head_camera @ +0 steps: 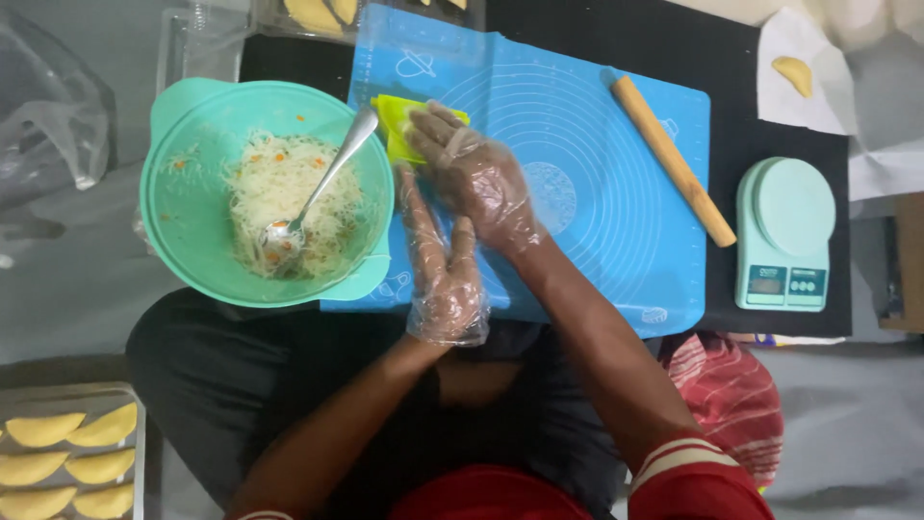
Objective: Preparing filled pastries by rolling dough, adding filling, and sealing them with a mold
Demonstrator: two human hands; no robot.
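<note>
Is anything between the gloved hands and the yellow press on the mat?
Nothing visible. The right hand lies directly on the yellow dumpling press, and the left hand is just beside it. Only thin plastic gloves cover the hands.

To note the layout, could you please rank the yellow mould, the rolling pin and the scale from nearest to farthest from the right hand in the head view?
1. Yellow mould: under the right hand, touching its fingers.
2. Rolling pin: on the blue mat, to the right.
3. Scale: off the mat, far right.
</note>
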